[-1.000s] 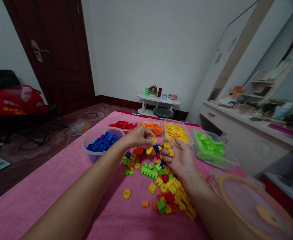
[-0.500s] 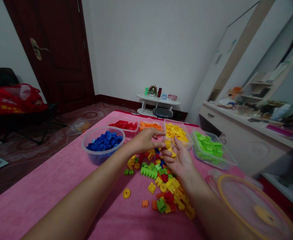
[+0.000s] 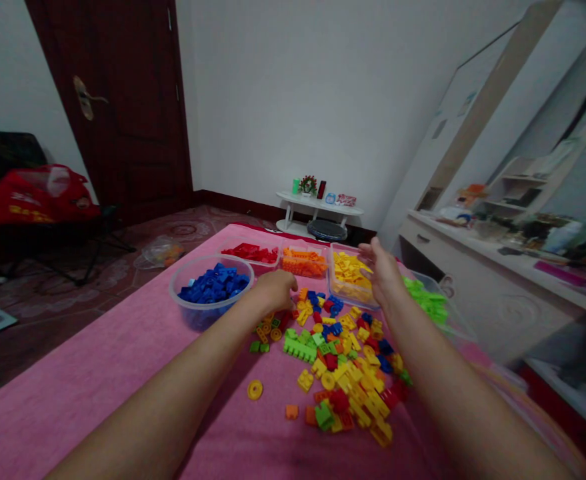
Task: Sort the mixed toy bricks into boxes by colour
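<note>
My left hand reaches down at the far left edge of a pile of loose toy building bricks. Its fingers are bent downward and mostly hidden, so any brick in them cannot be made out. My right hand is over the right edge of a clear box of yellow bricks, fingers stretched out, with nothing visible in it. Yellow, green, red, blue and orange bricks make up the pile, with a green row brick in it. A yellow wheel lies apart at the near left.
A round tub of blue bricks stands on the left of the pink cloth. Boxes of red bricks and orange bricks stand at the back. Green bricks fill a box behind my right forearm.
My hands have parted. The yellow piece between them is gone from view. My left hand has moved left and down to the pile, my right hand up and right to the yellow box.
</note>
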`<state>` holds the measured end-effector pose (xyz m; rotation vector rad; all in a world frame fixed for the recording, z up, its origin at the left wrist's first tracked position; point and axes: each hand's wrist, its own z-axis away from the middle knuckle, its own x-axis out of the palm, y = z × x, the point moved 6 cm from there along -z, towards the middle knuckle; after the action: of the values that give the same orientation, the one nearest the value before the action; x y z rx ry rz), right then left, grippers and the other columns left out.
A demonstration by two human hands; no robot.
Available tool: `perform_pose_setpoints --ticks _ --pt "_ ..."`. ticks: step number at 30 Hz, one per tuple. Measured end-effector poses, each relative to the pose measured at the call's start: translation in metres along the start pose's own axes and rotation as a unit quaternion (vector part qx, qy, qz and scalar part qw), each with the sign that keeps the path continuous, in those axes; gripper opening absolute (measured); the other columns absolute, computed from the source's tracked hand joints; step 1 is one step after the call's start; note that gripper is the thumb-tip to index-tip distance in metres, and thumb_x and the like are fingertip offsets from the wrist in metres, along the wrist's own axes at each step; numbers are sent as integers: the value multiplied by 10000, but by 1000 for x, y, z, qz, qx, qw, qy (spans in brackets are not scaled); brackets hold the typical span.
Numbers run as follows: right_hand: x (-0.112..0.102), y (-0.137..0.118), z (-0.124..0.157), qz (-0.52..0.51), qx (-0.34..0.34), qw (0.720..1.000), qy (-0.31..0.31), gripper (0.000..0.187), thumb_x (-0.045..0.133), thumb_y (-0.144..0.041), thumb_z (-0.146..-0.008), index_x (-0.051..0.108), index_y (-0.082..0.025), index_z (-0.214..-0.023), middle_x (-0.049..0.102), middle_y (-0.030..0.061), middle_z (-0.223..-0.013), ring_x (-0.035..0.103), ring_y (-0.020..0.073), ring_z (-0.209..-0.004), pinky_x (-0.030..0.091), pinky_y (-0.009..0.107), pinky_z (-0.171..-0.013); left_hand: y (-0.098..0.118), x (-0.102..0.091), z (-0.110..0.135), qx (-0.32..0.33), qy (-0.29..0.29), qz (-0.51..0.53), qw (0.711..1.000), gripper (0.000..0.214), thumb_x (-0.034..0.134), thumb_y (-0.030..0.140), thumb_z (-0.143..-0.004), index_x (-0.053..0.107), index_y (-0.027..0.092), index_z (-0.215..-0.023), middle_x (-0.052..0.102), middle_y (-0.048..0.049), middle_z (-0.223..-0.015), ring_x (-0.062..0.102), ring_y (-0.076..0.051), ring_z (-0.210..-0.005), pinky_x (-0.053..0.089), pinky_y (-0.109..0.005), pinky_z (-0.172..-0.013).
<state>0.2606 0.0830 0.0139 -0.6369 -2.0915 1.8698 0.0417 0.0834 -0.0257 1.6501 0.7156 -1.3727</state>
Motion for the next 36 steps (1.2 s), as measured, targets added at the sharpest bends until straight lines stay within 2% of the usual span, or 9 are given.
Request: perform_pose_setpoints --ticks 3,8,15,19,23,26,30,33,36 --pt "37 15 29 114 -94 978 -145 350 458 -403 -790 598 -146 -984 621 100 -1040 567 209 -966 451 323 -780 2 7 3 -10 -42 -52 998 473 703 272 -560 668 232 -1030 670 -99 -1029 612 -263 -944 478 -301 -744" --pt "92 45 65 402 -246 822 -319 393 473 -45 -677 650 -182 -1000 639 71 -1057 529 194 -1026 382 305 -890 4 5 4 -24 -12 -64 998 399 608 197 -632 667 239 -1025 669 -103 -1028 618 -249 -945 477 -298 -756" --pt "89 49 61 511 -233 787 -256 254 520 -158 -735 659 -181 -946 618 115 -981 544 240 -946 377 354 -813 7 -7 7 -28 1 -28 999 341 588 345 -665 687 232 -971 681 -92 -975 623 -252 -906 476 -317 -745" --pt "81 29 67 564 -258 769 -156 295 555 -322 -741 614 -215 -1009 605 105 -997 556 243 -918 390 329 -757 3 -21 6 -67 93 0 993 298 559 385 -677 698 197 -862 682 -104 -895 620 -252 -858 466 -315 -705" --pt "91 29 81 553 -246 765 -219 287 562 -327 -731 637 -215 -984 652 90 -916 592 226 -853 399 296 -713 -2 -28 -1 -66 174 180 966 315 498 403 -731 653 134 -678 622 -55 -651 583 -164 -663 434 -241 -591" --pt "102 41 91 550 -230 744 -301 225 574 -314 -703 677 -219 -878 676 72 -869 610 214 -812 409 281 -686 -7 -18 -8 -84 142 419 893 312 517 407 -746 619 118 -689 511 9 -527 450 -73 -462 349 -177 -440" --pt "106 45 94 580 -250 722 -282 246 560 -315 -690 687 -202 -867 685 80 -896 617 227 -838 420 285 -686 -7 -7 -9 -136 107 648 742 255 608 372 -730 589 120 -759 463 42 -500 344 -22 -370 267 -131 -362" --pt "91 41 84 580 -209 748 -245 269 551 -372 -703 699 -187 -830 692 89 -831 626 225 -789 417 276 -644 -2 0 -8 -162 76 769 614 180 574 302 -788 527 131 -757 469 42 -504 381 -21 -364 283 -106 -350" --pt "62 23 69 541 -176 805 -170 304 512 -424 -741 706 -196 -795 695 78 -771 631 211 -736 406 263 -607 4 13 -7 -195 22 819 539 186 424 274 -879 492 134 -777 501 19 -534 466 -43 -409 366 -106 -377"
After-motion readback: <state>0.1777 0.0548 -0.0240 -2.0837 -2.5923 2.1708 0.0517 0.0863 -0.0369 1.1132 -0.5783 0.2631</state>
